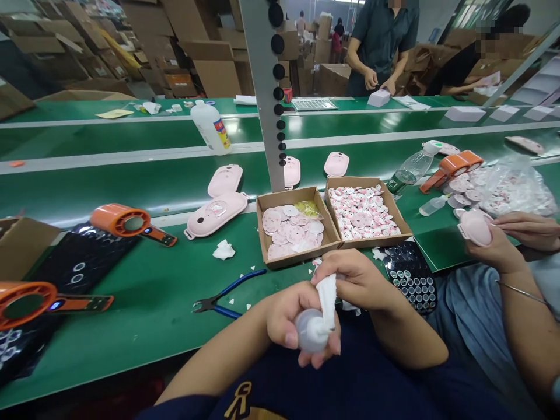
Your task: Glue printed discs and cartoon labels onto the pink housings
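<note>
The left hand (280, 321) is closed round a small translucent bottle (310, 332), held above the lap at the near edge of the tabletop (144, 291); the right hand (354, 280) pinches a white tissue (327, 294) against its top. This looks midway — tissue and bottle together, neither set down. Whether the bottle's tip is bare or wrapped is hard to tell, since the tissue hides much of it.

Just beyond the hands sit two cardboard trays, the left tray (298, 258) with round printed discs (286, 230), the right tray (376, 240) with small pink-and-white pieces (363, 207). Left of them lie pink cases (216, 216) and a crumpled tissue (224, 250). Blue-handled pliers (214, 304) lie open near the left forearm — the closest obstacle on that side. At right, a co-worker's hand (499, 251) holds a pink part (476, 227).
</note>
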Demonstrator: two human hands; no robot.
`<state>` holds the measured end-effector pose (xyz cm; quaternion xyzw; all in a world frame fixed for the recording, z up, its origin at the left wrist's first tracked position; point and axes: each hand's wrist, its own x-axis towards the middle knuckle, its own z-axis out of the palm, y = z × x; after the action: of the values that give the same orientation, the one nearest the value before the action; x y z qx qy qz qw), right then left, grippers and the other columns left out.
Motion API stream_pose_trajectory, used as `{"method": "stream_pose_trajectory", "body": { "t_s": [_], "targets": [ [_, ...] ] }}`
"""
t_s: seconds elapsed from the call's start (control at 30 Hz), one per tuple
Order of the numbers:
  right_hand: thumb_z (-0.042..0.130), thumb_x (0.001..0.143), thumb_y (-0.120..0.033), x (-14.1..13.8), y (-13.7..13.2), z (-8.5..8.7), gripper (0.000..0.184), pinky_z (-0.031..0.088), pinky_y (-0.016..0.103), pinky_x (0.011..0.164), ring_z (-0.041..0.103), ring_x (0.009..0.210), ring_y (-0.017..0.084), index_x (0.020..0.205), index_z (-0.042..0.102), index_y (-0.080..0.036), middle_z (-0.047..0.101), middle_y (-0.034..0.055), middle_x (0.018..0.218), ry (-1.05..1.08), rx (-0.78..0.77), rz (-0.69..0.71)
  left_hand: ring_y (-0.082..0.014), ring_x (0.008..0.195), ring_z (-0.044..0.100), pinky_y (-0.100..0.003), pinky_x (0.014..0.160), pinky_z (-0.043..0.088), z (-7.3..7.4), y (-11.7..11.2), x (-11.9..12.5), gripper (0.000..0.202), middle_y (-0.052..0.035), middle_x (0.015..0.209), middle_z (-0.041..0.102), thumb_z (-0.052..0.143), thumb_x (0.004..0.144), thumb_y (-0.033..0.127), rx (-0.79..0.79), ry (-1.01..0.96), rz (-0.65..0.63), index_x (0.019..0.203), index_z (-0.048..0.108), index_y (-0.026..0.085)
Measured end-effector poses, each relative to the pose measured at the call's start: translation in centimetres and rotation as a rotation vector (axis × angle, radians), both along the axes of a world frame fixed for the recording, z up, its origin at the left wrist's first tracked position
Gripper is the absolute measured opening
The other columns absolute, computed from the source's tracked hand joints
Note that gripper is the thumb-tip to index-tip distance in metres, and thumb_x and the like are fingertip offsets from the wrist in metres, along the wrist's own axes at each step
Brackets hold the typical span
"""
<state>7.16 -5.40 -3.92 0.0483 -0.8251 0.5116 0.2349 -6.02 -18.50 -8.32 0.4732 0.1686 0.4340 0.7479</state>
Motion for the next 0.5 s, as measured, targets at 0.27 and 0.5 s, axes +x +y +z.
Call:
{"method": "stream_pose_trajectory", "body": {
  "t_s": [0.27,0.5],
  "targets": [
    [0.051,0.099,-0.038,-0.8,1.2,-0.8,0.03,0.048,0.021,0.066,0.065,0.068,0.011,0.085,0.071,-0.019,0.071,0.0038,0.077,-0.089,-0.04,0.249,-0.0196,0.048,0.057,-0.031,0.044,0.048,0.8,1.6,-0.7,0.064,-0.0081,0.068,0.066,0.071,0.063,0.076,-0.051,0.271,-0.198,0.09,0.072,0.019],
    [0.053,0.099,-0.021,-0.7,3.0,2.9,0.019,0.04,0.026,0.066,0.058,0.07,0.012,0.095,0.072,-0.019,0.067,0.0015,0.079,-0.124,0.58,0.447,-0.0136,0.049,0.053,-0.022,0.045,0.041,0.0,1.2,-1.2,0.02,0.0014,0.06,0.058,0.069,0.074,0.034,-0.158,0.584,0.065,0.079,0.06,0.018]
  ]
}}
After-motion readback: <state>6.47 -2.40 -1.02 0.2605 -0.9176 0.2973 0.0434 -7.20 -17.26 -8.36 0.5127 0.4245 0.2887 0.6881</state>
